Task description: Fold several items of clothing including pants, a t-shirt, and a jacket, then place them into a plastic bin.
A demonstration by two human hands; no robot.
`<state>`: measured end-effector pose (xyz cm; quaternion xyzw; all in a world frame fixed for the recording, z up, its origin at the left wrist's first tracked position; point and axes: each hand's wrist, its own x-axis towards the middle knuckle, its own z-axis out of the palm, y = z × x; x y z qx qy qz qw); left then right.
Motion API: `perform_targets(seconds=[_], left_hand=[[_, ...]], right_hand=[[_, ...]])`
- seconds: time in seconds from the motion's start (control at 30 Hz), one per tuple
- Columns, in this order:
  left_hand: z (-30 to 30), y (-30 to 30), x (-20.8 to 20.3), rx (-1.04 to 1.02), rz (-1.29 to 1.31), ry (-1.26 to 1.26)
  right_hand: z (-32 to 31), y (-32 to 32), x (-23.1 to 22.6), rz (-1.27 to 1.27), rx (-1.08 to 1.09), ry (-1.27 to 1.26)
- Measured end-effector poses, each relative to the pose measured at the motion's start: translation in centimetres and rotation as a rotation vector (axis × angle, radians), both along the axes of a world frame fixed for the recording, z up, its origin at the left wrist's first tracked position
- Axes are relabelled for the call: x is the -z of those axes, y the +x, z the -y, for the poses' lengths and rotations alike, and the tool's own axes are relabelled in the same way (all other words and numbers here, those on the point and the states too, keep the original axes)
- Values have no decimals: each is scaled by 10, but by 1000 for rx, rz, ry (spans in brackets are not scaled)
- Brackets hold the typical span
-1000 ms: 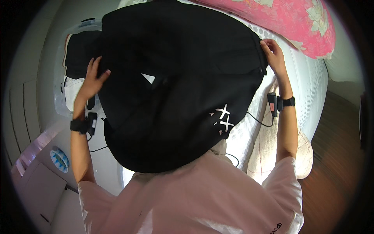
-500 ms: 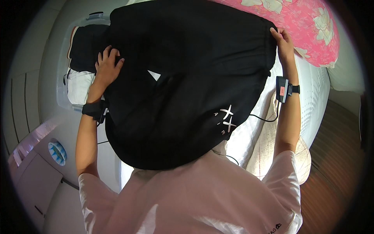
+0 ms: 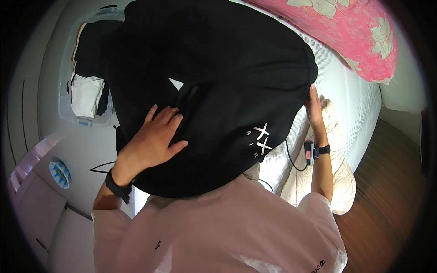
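A large black garment with a gathered elastic edge on its right side lies spread out in front of me. It carries white cross-shaped prints near its lower right, and a small white triangle shows at its middle. My left hand rests on the lower left of the cloth, palm down with its fingers spread. Along the gathered right edge, my right hand is turned edge-on with its fingers stretched out. Part of that hand is hidden by the cloth, and it touches the edge there.
A clear plastic bin at the left holds folded dark clothes and a white folded garment. Pink floral bedding lies at the far right on the white bed. A beige cloth is beside my right forearm.
My left hand has moved from the garment's left edge toward me and rightward onto the cloth. My right hand has let go of the far right corner and slid nearer along the gathered edge.
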<state>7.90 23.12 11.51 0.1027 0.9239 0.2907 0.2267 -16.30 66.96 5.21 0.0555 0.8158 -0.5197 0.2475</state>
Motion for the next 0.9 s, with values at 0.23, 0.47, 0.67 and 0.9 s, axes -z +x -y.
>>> perform_targets(seconds=[0.23, 0.47, 0.67, 0.9], left_hand=[[-1, 30, -18, -101, 6, 23], [28, 65, 1, -536, -27, -48], [39, 103, 26, -810, -10, 168], [68, 139, 31, -838, 295, 249]], right_hand=[[-14, 28, 18, -216, 60, -8], [-25, 21, -1, -36, 48, -161], [-33, 15, -32, 52, 167, -319], [-34, 9, -66, -18, 139, -211]])
